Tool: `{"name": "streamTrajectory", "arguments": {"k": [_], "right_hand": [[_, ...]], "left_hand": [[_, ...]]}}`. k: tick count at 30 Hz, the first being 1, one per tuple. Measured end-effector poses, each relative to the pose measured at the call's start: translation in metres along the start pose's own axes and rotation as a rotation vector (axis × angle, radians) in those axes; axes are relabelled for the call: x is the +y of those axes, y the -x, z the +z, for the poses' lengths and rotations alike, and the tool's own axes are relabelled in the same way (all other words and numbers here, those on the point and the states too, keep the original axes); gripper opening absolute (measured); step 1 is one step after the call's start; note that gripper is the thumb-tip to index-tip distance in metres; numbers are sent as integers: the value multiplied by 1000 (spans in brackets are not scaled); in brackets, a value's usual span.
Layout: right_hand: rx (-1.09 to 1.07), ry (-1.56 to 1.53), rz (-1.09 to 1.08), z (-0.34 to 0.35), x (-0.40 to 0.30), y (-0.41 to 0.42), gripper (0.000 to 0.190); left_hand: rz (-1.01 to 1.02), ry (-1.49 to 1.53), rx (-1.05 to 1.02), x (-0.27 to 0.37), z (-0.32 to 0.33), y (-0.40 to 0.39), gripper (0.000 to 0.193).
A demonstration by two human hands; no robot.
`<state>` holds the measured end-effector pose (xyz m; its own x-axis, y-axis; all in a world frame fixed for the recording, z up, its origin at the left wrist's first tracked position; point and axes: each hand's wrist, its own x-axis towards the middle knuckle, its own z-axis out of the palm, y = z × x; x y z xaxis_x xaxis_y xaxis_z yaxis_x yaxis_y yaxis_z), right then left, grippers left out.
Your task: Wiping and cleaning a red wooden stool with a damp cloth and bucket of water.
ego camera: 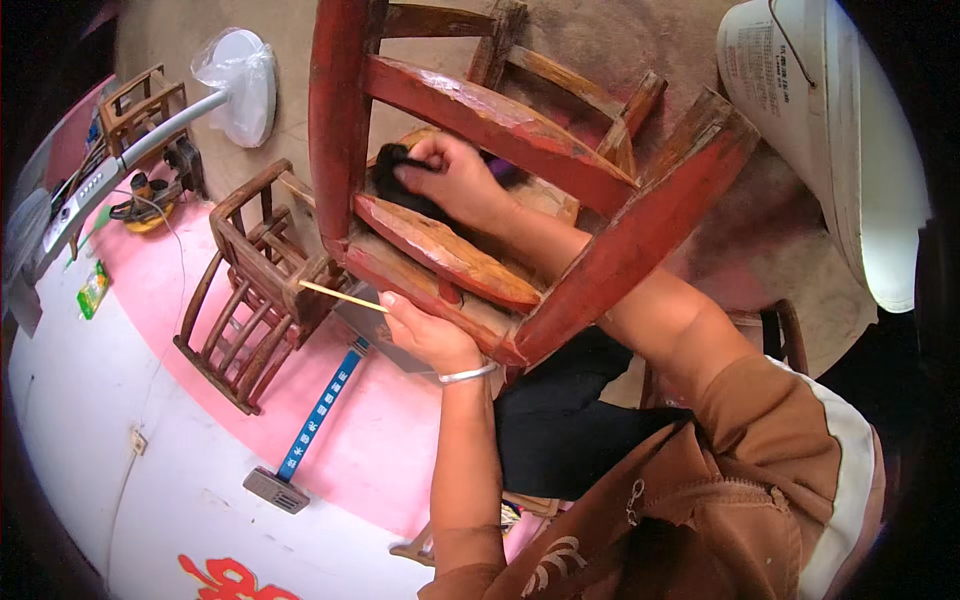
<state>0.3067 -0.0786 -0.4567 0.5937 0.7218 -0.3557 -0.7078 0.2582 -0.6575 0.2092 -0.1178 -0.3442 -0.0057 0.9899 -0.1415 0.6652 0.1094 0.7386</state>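
A worn wooden chair frame [570, 274] with red paint stands before me, its curved slats chipped to bare wood. My left hand [431, 337] is at the lower rail, and a thin light wooden stick [341, 295] sticks out from between its thumb and fingers; the other fingers are hidden behind the rail. My right hand [450, 174] reaches through the frame between two slats and pinches a black cloth [397, 176] against the wood behind them. A bit of purple material shows past my right wrist.
Small brown wooden chairs [251, 300] stand to the left, near a white lamp or fan head [244, 90] wrapped in clear plastic. A large white bucket [799, 127] is at the upper right. A blue strap [322, 412] lies along the pink and white surface.
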Motion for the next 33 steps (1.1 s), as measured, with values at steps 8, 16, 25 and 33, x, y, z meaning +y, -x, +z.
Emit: {"name": "streamTrajectory", "arguments": {"k": [8, 16, 25, 33], "right_hand": [[-240, 890, -224, 2, -16, -8, 30], [-46, 502, -350, 1, -11, -12, 34], [-23, 815, 118, -16, -11, -12, 33], [-268, 1000, 36, 3, -29, -21, 55]], "left_hand": [[-36, -3, -18, 10, 0, 4, 61], [-56, -64, -20, 15, 7, 6, 62], [-2, -17, -11, 3, -1, 2, 61], [80, 16, 31, 0, 5, -2, 53]]}}
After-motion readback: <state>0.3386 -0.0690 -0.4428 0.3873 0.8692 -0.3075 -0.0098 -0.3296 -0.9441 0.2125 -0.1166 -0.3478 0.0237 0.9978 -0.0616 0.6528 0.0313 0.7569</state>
